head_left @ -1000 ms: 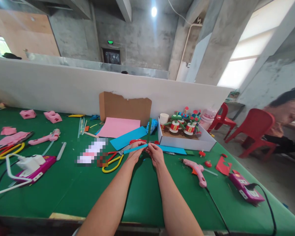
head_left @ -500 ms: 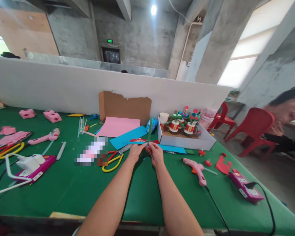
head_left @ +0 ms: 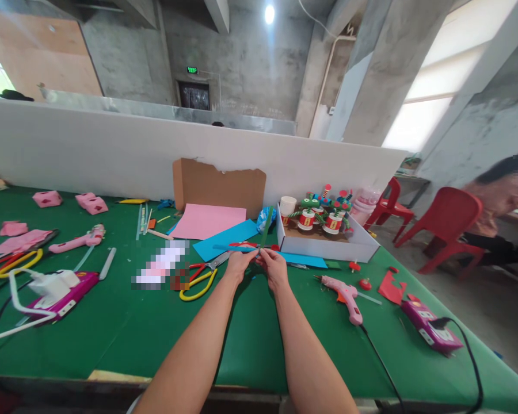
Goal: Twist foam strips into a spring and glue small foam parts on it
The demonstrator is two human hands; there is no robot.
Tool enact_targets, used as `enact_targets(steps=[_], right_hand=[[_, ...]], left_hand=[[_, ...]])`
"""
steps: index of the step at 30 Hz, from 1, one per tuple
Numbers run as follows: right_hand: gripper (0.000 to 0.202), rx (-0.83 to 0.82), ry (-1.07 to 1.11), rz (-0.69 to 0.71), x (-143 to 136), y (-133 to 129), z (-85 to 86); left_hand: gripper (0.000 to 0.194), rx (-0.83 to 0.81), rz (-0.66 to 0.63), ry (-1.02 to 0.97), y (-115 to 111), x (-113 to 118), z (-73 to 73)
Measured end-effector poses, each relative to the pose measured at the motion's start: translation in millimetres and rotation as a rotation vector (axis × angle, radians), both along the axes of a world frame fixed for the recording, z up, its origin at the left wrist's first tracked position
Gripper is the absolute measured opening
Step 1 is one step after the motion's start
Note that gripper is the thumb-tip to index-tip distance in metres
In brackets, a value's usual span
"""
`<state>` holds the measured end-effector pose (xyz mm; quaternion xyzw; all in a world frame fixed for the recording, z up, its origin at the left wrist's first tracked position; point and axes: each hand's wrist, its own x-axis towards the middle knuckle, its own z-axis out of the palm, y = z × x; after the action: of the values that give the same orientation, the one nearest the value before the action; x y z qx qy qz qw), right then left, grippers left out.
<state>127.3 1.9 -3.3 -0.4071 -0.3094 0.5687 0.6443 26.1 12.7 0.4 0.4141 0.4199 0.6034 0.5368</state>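
My left hand (head_left: 242, 265) and my right hand (head_left: 274, 267) meet over the middle of the table, fingertips pinched together. Between them is the point where a green paper strip (head_left: 266, 227) and a blue paper strip (head_left: 229, 248) cross. The green one sticks up and away from me, leaning a little right; the blue one reaches out to the left. Fingers hide the crossing itself. Left of my left hand lie scissors (head_left: 198, 289) with red and yellow handles. Behind the hands are a blue paper sheet (head_left: 224, 240) and a pink paper sheet (head_left: 211, 221).
A white box (head_left: 330, 249) holding several small cup figures stands at the back right. On the right lie a pink glue gun (head_left: 345, 296) with its cord and a purple power strip (head_left: 431, 328). Another power strip (head_left: 75, 296) is on the left. A person sits beyond a red chair (head_left: 442, 227).
The green strip has tipped from upright to a slight rightward lean. The blue strip's free end has shifted slightly. Both hands stay nearly in place.
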Motion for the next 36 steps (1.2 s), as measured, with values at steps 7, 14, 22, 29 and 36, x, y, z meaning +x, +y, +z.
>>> enact_targets(steps=[7, 14, 22, 29, 36], right_hand=[[0.029, -0.029, 0.017, 0.012, 1.2, 2.7, -5.0], [0.027, -0.063, 0.031, 0.029, 2.6, 3.2, -7.3], [0.025, -0.087, 0.018, 0.032, 0.6, -0.4, -2.3], [0.028, -0.108, 0.082, -0.004, 0.3, -1.7, 1.0], [0.031, 0.001, -0.004, -0.033, -2.3, -1.1, -2.7]], left_hand=[[0.028, 0.004, -0.001, 0.010, 3.8, -0.5, -4.0], [0.024, -0.014, -0.011, 0.065, 7.4, -2.4, -8.9], [0.026, -0.044, -0.013, 0.004, 5.6, -3.6, -4.0], [0.037, -0.097, -0.071, -0.097, 3.4, -2.7, -3.3], [0.037, -0.082, -0.145, 0.031, 5.3, -3.5, -7.8]])
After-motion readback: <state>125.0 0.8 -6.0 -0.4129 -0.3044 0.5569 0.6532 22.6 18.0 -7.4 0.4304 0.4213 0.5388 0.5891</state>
